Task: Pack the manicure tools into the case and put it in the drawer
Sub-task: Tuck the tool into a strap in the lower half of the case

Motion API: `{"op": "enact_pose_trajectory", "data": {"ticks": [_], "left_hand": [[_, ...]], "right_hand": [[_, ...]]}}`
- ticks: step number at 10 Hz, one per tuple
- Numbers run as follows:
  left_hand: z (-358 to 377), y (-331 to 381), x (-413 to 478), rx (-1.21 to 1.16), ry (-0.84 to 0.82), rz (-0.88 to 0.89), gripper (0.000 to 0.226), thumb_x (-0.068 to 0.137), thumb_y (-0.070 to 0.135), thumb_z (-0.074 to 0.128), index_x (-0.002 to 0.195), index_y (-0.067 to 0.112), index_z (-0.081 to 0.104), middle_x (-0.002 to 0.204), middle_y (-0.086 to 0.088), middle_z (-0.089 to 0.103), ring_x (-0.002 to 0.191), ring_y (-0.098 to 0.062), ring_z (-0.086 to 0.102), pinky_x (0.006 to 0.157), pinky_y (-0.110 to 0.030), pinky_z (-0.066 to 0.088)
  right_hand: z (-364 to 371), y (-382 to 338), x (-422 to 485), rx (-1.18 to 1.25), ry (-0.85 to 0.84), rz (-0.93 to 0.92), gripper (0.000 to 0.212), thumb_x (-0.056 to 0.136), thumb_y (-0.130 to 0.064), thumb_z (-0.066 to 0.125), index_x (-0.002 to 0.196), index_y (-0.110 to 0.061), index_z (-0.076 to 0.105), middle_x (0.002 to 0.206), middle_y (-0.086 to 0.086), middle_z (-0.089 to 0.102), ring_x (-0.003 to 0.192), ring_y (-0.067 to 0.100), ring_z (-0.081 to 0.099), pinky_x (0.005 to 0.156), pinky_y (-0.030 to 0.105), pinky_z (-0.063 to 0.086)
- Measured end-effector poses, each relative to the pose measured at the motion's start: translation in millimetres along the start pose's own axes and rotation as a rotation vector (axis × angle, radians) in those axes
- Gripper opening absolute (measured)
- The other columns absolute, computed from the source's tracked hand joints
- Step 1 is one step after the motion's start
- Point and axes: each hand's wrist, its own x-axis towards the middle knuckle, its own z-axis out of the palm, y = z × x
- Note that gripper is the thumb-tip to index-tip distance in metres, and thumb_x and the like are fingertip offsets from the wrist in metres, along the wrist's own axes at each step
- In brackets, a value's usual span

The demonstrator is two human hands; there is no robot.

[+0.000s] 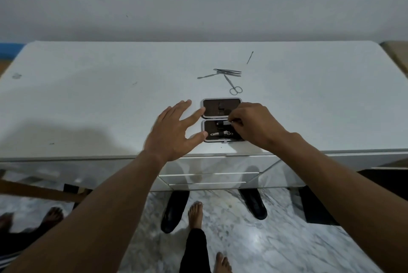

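Packing underway: your right hand pinches a small steel tool into the open brown case; left hand spread, steadying. Next, silver scissors.

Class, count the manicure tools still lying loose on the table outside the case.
4, though overlap may hide one: a thin pick farthest back, tweezers, a pusher left of them, scissors nearest the case.
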Motion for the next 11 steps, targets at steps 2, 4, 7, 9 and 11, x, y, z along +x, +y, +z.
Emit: {"op": "enact_pose_trajectory", "data": {"ticks": [2, 4, 7, 9, 11], "left_hand": [[-1, 1, 1, 0.003, 0.008, 0.000, 0.065, 0.087, 0.068, 0.032, 0.147, 0.041, 0.033, 0.158, -0.002, 0.028, 0.147, -0.019, 0.020, 0.119, -0.038, 0.013], [-1, 2, 0, 0.000, 0.014, 0.002, 0.065, 0.088, 0.067, 0.033, 0.146, 0.041, 0.034, 0.158, -0.003, 0.029, 0.146, -0.019, 0.022, 0.118, -0.039, 0.014], [-2, 2, 0, 0.005, 0.013, 0.005, 0.064, 0.088, 0.067, 0.033, 0.147, 0.041, 0.033, 0.158, -0.002, 0.029, 0.146, -0.019, 0.022, 0.117, -0.036, 0.011], [-2, 1, 1, 0.005, -0.001, 0.004, 0.064, 0.088, 0.068, 0.031, 0.147, 0.042, 0.031, 0.158, -0.002, 0.028, 0.146, -0.019, 0.020, 0.118, -0.037, 0.012], [0, 0, 1, -0.011, -0.008, 0.001, 0.064, 0.088, 0.069, 0.030, 0.147, 0.043, 0.030, 0.159, -0.001, 0.026, 0.147, -0.017, 0.018, 0.119, -0.039, 0.013]], "right_hand": [[6, -9, 4, 0.051, 0.009, -0.013, 0.017, 0.086, -0.011, 0.058, 0.093, -0.011, 0.074, 0.095, 0.010, 0.069, 0.090, 0.030, 0.064, 0.077, 0.040, 0.053], [8, -10, 5, 0.081, 0.003, 0.009, 0.016, 0.086, -0.013, 0.060, 0.093, -0.011, 0.075, 0.096, 0.010, 0.070, 0.091, 0.030, 0.064, 0.078, 0.041, 0.052], [4, -9, 8, 0.083, -0.039, 0.001, 0.017, 0.086, -0.013, 0.061, 0.096, -0.014, 0.075, 0.097, 0.009, 0.071, 0.091, 0.028, 0.064, 0.080, 0.039, 0.051], [2, -9, 8, 0.083, -0.045, 0.002, 0.019, 0.087, -0.012, 0.060, 0.098, -0.012, 0.075, 0.099, 0.010, 0.070, 0.092, 0.027, 0.063, 0.080, 0.037, 0.051], [-8, -10, 11, 0.122, -0.037, 0.035, 0.015, 0.085, -0.018, 0.063, 0.092, -0.015, 0.077, 0.093, 0.005, 0.074, 0.086, 0.024, 0.066, 0.079, 0.036, 0.053]]}}
